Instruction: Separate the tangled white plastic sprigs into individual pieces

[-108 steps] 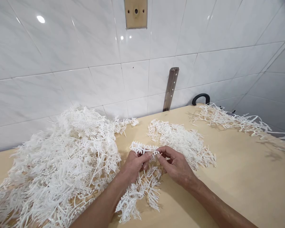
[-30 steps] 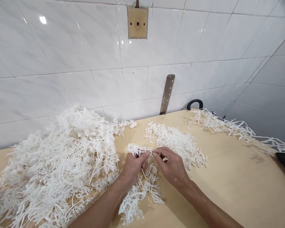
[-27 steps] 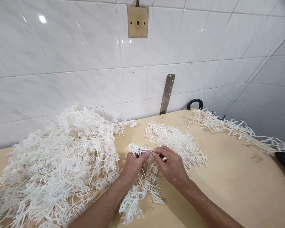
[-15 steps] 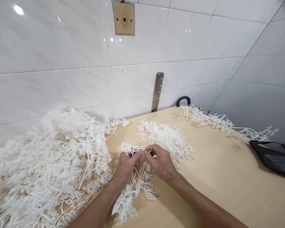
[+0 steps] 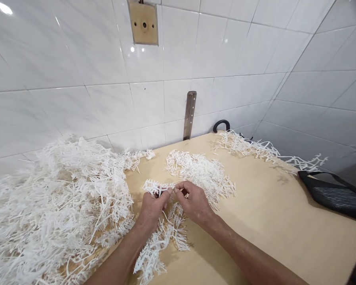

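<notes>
Leftmost, a big heap of white plastic sprigs (image 5: pixel 56 206) covers the bench (image 5: pixel 269 229) from the tiled wall (image 5: pixel 77 71) to the near edge. The picture's left side cuts the heap off, and almost no bare board shows there. Just right of it the left hand (image 5: pixel 151 208) has its grip clenched on a short white sprig (image 5: pixel 154 187), pinched between thumb and fingers a little above the middle of the bench. The right hand (image 5: pixel 195 202) meets it fingertip to fingertip, its grip closed on the same sprig's right end. Under both wrists lies a loose cluster (image 5: pixel 160 245) that touches the heap's fringe. Behind the right hand sits a smaller pile (image 5: pixel 200 172), parted from the heap by a bare strip.

Rightward the board is bare out to its edge, the widest open room. A thin string of sprigs (image 5: pixel 255 148) runs along the far right edge. Beyond that edge lies a black bag (image 5: pixel 335 196), partly cut off by the frame. A black handle (image 5: pixel 221 124) is half hidden behind the bench's back corner.

The sprig's stem is hidden between the fingertips, and both palms face away.

Since half a second ago the view has swung right: more of the bag shows and less of the heap. Both hands keep the same hold.
</notes>
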`<state>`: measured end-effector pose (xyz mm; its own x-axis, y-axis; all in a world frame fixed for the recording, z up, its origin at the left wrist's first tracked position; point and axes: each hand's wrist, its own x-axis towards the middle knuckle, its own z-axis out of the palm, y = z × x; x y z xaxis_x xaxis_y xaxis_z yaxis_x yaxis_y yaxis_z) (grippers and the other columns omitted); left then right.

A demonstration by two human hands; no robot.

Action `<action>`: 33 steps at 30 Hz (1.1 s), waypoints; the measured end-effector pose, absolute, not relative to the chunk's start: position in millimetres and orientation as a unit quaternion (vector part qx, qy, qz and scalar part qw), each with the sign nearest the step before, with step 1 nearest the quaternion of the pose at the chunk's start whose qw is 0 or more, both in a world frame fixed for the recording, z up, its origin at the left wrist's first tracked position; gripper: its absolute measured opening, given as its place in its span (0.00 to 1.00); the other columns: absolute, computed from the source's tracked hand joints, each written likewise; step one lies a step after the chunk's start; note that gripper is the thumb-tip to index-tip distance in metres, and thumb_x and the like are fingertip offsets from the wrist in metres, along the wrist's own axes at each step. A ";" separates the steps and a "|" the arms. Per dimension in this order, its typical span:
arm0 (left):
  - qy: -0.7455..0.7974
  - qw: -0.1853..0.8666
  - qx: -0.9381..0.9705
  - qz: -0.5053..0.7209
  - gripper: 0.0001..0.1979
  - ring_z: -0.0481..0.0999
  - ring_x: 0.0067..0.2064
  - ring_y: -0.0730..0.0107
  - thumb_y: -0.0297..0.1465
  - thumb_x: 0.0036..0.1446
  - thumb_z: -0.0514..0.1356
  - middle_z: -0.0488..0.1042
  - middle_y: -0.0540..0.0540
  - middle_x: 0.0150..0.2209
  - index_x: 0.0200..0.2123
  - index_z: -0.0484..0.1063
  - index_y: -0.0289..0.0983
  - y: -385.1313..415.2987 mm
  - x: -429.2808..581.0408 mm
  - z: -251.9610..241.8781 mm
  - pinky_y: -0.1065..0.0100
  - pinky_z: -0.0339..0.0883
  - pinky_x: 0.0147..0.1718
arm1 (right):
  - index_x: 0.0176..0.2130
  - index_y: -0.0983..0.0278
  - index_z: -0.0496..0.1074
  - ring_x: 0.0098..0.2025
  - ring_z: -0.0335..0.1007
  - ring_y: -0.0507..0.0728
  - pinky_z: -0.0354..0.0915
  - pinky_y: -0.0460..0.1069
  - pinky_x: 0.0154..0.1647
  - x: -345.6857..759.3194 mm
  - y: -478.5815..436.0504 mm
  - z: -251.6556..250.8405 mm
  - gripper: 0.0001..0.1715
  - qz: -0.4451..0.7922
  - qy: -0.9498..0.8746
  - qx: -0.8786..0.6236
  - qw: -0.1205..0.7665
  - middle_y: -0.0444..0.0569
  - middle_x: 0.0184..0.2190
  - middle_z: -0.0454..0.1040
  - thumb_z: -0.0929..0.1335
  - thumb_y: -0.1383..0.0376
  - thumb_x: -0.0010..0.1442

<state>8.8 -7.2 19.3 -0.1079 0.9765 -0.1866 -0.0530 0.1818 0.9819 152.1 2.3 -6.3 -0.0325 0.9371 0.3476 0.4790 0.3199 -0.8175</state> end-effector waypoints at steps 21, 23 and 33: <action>0.542 0.552 0.393 0.497 0.24 0.58 0.19 0.77 0.45 0.42 0.70 0.60 0.53 0.14 0.13 0.64 0.36 -1.9 4.1 7.7 0.71 0.51 0.22 | 0.38 0.63 0.72 0.21 0.67 0.52 0.66 0.46 0.19 159.3 -0.7 -7.3 0.15 0.341 -0.633 -0.507 0.475 0.45 0.24 0.71 0.65 0.54 0.64; 0.544 0.552 0.386 0.500 0.24 0.58 0.19 0.77 0.45 0.42 0.70 0.60 0.53 0.13 0.12 0.64 0.36 -1.8 4.5 7.8 0.71 0.51 0.21 | 0.37 0.63 0.71 0.26 0.69 0.53 0.67 0.46 0.23 157.0 -4.3 -4.2 0.11 0.225 -0.660 -0.502 0.511 0.48 0.28 0.73 0.65 0.58 0.64; 0.550 0.532 0.387 0.514 0.25 0.59 0.20 0.76 0.44 0.42 0.70 0.61 0.52 0.13 0.11 0.64 0.35 -3.2 6.0 10.4 0.70 0.52 0.23 | 0.41 0.62 0.73 0.28 0.70 0.51 0.70 0.47 0.30 152.8 -3.9 -7.7 0.08 0.093 -0.736 -0.439 0.506 0.50 0.35 0.74 0.64 0.66 0.66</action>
